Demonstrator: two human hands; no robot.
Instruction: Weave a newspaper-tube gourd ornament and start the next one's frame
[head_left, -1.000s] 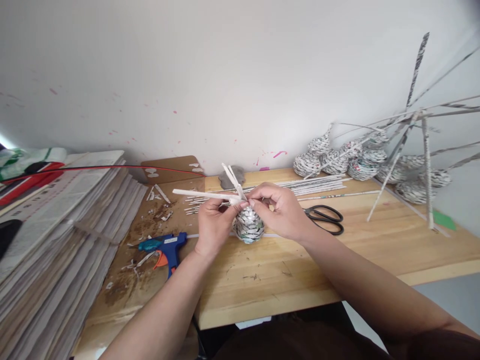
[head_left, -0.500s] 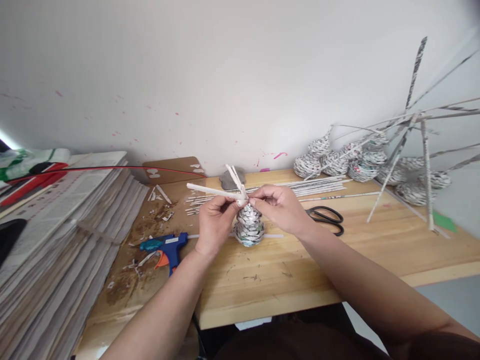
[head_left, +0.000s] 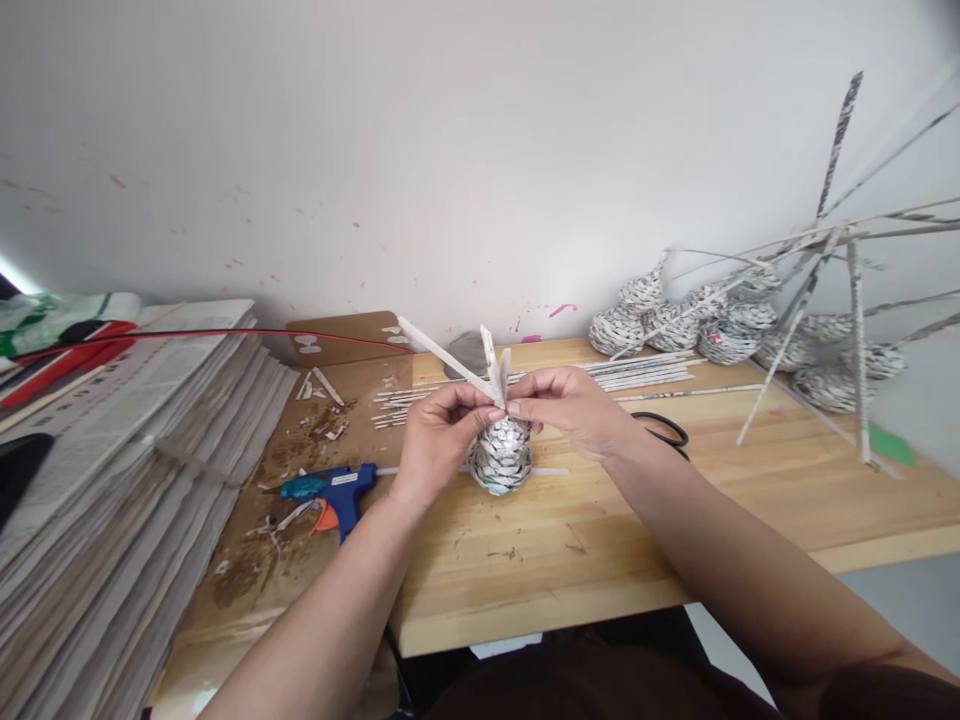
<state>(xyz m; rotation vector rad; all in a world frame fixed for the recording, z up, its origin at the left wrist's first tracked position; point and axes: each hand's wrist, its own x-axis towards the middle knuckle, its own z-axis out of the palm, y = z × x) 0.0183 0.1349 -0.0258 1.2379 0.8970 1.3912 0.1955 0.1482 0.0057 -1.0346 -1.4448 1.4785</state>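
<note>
The woven paper piece is upright, its body just below and between the left hand and right hand, both pinching its top (paper strips fan out above); whether its base touches the table is hard to tell.

Glue gun, stacked newspapers and rolled paper sticks suggest a craft workshop.

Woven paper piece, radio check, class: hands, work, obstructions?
Left hand, right hand pinching top of woven paper piece. Paper strips splayed upward. Glue gun nearby, apparently not blocking.
</note>
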